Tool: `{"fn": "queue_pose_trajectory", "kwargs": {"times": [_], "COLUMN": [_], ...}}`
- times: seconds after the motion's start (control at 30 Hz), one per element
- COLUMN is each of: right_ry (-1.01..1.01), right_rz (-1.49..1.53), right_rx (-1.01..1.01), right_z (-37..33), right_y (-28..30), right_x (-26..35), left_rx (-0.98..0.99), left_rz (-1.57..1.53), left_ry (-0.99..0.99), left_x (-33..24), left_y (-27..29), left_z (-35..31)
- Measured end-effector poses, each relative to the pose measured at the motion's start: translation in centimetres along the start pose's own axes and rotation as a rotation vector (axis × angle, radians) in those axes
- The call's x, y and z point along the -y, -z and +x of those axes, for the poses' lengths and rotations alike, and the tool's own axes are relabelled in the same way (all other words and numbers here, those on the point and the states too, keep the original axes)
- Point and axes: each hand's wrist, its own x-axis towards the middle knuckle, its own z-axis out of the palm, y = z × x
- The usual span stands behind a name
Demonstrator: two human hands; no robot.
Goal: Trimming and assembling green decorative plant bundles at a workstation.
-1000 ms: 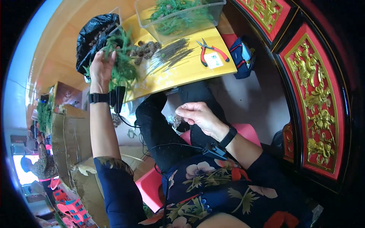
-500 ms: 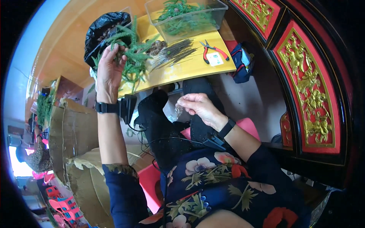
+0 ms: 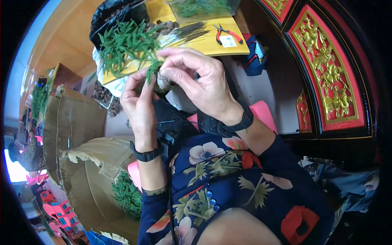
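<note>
Both hands meet just off the near edge of the yellow table (image 3: 210,47). My left hand (image 3: 139,108) is closed, its thumb and fingers pinching a short green needle-leaf sprig (image 3: 152,70). My right hand (image 3: 202,83) is closed in a pinch at the sprig's right side; what lies between its fingertips is hidden. A small pale thing (image 3: 164,81) shows just below those fingertips; its kind and whether it is held cannot be made out. Beyond the left hand, a pile of green sprigs (image 3: 118,49) lies on the table.
On the table are brown cones (image 3: 168,27), thin dark stems or wires (image 3: 190,33), red-handled pliers (image 3: 237,36) and a clear bin (image 3: 204,15) of greenery. A black bag (image 3: 96,30) stands left. A torn cardboard box (image 3: 92,179) holds more greenery (image 3: 127,196). Carved panels (image 3: 322,65) rise at right.
My left hand has come back from the greenery over the table with a small sprig. My right hand has risen leftward to meet it. The view has tilted down.
</note>
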Motion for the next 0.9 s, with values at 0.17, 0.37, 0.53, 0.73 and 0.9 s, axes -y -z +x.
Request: {"fn": "queue_pose_trajectory", "kwargs": {"times": [0.17,0.37,0.53,0.73,0.9], "right_ry": [-0.195,-0.262,-0.157,-0.089,-0.056], "right_rz": [-0.033,-0.045,-0.232,-0.461,-0.529], "right_rx": [0.022,0.026,0.023,0.023,0.037], "right_z": [-0.6,-0.8,-1.3,-1.7,-1.6], "right_y": [-1.0,-1.0,-0.8,-0.5,-0.6], "right_x": [-0.8,-1.0,-1.2,-1.0,-0.4], "left_rx": [-0.043,-0.003,-0.062,-0.058,-0.075], "left_rz": [-0.025,-0.256,-0.136,-0.088,-0.072], "left_ry": [-0.022,0.128,0.108,0.018,-0.013], "left_x": [0.0,-0.7,0.5,1.0,1.0], "left_y": [0.2,0.0,-0.1,0.1,0.2], "left_z": [-0.8,-1.2,-1.4,-1.6,-1.7]}}
